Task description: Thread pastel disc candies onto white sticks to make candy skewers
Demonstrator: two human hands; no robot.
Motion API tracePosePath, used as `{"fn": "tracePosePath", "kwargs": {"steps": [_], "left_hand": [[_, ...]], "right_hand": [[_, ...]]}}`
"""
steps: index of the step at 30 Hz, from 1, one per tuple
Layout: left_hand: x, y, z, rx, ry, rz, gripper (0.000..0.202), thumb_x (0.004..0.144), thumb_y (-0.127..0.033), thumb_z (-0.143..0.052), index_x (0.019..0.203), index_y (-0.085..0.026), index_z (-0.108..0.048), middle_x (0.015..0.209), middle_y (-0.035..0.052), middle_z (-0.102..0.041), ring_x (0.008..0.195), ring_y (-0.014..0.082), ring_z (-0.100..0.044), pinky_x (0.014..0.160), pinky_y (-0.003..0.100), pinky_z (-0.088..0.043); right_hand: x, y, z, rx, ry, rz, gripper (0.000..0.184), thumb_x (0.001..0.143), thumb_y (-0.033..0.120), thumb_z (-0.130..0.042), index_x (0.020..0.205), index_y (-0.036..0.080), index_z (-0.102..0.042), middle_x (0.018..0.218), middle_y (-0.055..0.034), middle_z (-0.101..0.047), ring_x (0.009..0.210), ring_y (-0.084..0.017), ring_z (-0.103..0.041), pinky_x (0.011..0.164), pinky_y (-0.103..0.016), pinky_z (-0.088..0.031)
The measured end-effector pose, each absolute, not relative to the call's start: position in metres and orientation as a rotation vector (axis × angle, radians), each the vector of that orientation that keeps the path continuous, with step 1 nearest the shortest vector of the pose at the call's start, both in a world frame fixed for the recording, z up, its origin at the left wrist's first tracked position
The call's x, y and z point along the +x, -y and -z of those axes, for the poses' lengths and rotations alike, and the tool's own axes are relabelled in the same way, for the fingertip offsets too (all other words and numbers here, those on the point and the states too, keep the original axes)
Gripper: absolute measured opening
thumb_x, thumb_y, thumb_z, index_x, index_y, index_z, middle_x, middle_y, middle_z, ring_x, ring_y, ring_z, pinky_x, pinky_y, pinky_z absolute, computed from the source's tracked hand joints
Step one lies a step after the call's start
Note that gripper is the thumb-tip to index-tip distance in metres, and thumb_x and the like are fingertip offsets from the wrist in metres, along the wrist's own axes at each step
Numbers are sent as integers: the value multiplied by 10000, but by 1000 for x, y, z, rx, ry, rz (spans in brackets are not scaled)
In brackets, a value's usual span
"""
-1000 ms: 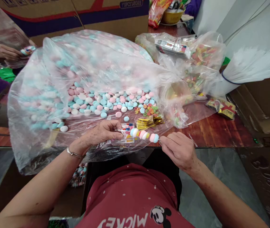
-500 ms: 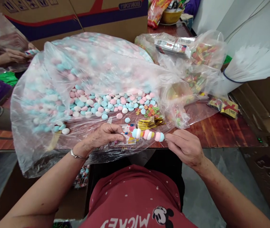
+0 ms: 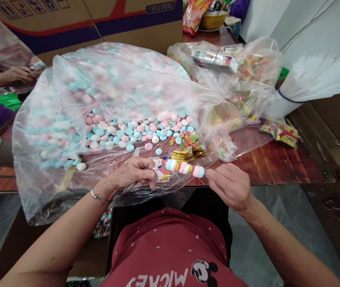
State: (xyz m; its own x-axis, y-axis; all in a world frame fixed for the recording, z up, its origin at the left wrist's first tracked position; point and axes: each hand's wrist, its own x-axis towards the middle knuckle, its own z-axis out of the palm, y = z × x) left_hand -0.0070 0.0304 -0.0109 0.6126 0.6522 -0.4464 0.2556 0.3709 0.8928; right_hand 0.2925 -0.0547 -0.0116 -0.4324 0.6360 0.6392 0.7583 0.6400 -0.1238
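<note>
My left hand (image 3: 132, 172) pinches a small printed clear packet (image 3: 160, 171) at the table's near edge. My right hand (image 3: 231, 185) is closed on the near end of a candy skewer (image 3: 184, 167), a stick threaded with blue, white, pink and yellow sweets. The skewer's far end points into the packet's mouth. Just behind lies a big clear plastic bag (image 3: 104, 87) full of pink, blue and white candies (image 3: 134, 129), with coloured ring candies (image 3: 186, 139) and a bundle of gold twist ties (image 3: 184, 154) beside them.
Another clear bag (image 3: 248, 79) with coloured sweets and printed packets lies at the back right. A bundle of white sticks (image 3: 313, 79) sits at the right by open cardboard boxes (image 3: 334, 127). Another person's hands (image 3: 20, 73) work at the far left. Large cartons (image 3: 98, 20) stand behind.
The skewer has slid a little leftward towards the packet, and my right hand followed it. My left hand keeps its pinch on the packet.
</note>
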Motion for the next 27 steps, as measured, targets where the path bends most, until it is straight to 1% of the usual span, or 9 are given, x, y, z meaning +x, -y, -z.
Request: {"fn": "tracePosePath", "kwargs": {"steps": [4,9,13,17,22,27], "left_hand": [[-4,-29,14,1110,-977,-325,414,656,-469,-801,583,-165,-530,520,53,-687,302,42,-349,321,175,-192],[-1,-29,10,1033,-1005,-336,454,636,-512,-801,582,-180,-496,468,26,-649,284,38,-305,317,177,-159],[1,-31,4,1120,-1010,-258,410,618,-448,-823,603,-170,-522,477,22,-657,344,49,-381,363,164,-211],[3,-33,2,1213,-922,-191,350,609,-393,-837,629,-160,-577,494,0,-655,408,73,-463,403,173,-291],[5,-31,4,1245,-881,-247,341,645,-392,-824,629,-160,-574,519,1,-651,419,77,-477,415,185,-341],[2,-31,7,1348,-982,-361,382,685,-429,-789,578,-161,-538,497,-12,-595,429,73,-467,411,175,-322]], "right_hand": [[291,60,9,-1054,2243,378,149,906,112,-572,1026,150,-652,637,5,-595,613,-144,-452,587,-330,-316],[294,64,6,-965,2324,459,177,920,122,-565,1080,146,-638,705,-15,-649,636,-149,-449,591,-340,-292],[297,62,5,-946,2339,413,153,918,119,-572,1053,134,-644,683,-11,-634,645,-152,-445,597,-341,-295],[294,61,6,-1021,2290,307,128,917,120,-566,991,153,-666,653,-3,-599,637,-149,-456,600,-336,-314],[288,61,12,-1091,2233,181,169,935,125,-519,944,183,-678,643,3,-574,622,-142,-475,595,-322,-333],[287,64,14,-1095,2245,174,151,927,114,-540,945,157,-684,634,-1,-566,619,-139,-470,595,-321,-338]]}}
